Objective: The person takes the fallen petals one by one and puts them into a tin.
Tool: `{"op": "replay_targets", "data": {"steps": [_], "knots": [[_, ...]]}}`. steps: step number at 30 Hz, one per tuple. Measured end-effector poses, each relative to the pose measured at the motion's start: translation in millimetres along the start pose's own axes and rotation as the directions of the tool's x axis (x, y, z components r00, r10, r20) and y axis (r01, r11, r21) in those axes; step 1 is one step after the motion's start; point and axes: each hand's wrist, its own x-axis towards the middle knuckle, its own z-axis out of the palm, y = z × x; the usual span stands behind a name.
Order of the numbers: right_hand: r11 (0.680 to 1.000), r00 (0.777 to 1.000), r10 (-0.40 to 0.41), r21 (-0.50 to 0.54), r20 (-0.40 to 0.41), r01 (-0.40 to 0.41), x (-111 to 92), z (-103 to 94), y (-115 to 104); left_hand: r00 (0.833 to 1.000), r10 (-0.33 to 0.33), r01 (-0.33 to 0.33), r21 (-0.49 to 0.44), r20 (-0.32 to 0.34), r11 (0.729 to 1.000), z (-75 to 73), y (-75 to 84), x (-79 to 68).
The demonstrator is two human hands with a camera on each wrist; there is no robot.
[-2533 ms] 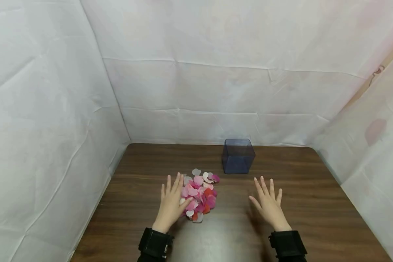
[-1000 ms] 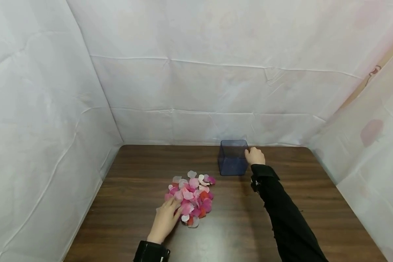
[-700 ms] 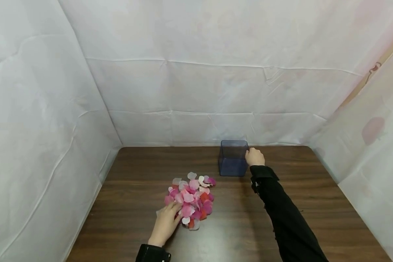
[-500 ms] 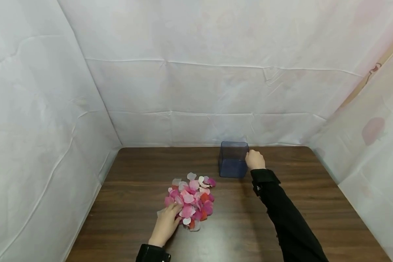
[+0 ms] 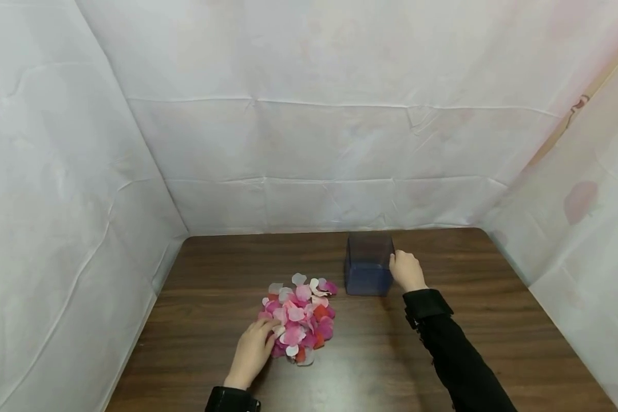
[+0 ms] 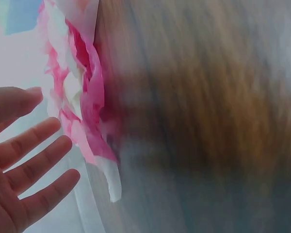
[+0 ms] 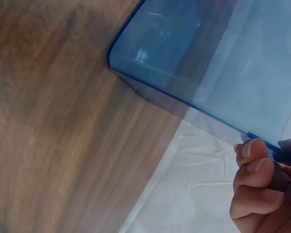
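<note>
In the head view, a pile of flower petals [image 5: 304,315] in pink, white and red lies on the table, left of the middle. My left hand [image 5: 249,349] is at the pile's near left edge. The left wrist view has that hand's fingers [image 6: 41,162] loosely extended and spread beside the petals [image 6: 89,92], holding none. Farther back stands a see-through blue square box [image 5: 368,277] with an open top. My right hand [image 5: 407,270] pinches the box's right wall. Fingers [image 7: 254,179] curl at the rim of the box [image 7: 155,53] in the right wrist view.
The dark wooden table [image 5: 211,274] is bounded at the back by a white cloth [image 5: 309,143]. Similar cloth hangs along the left side, and a pink-spotted one [image 5: 587,229] along the right.
My right hand, earlier spread over the table, reached the box, took hold of its wall and has drawn it nearer. My left hand came down beside the petals.
</note>
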Motion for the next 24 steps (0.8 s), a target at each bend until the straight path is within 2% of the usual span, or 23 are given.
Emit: {"op": "replay_targets", "data": {"steps": [3,11,19,24], "knots": [[1.000,1.000,-0.017,0.000,-0.015,0.017,-7,1.9,1,1.000,-0.004,0.004,0.014,-0.005,1.000,-3.1,-2.9,5.6],[0.999,0.999,-0.034,0.028,-0.006,0.034,-32,4.5,-2,0.996,0.049,-0.047,0.024,-0.078,0.999,-11.6,0.1,25.2],[0.998,0.998,-0.042,0.046,-0.045,0.044,-55,6.6,-6,0.997,0.073,-0.072,0.035,-0.039,0.997,-12.0,8.5,42.1],[0.998,0.999,-0.034,0.054,-0.039,0.036,-68,11.4,-10,0.992,0.128,-0.127,0.067,-0.019,0.990,-2.8,16.8,44.6]]}}
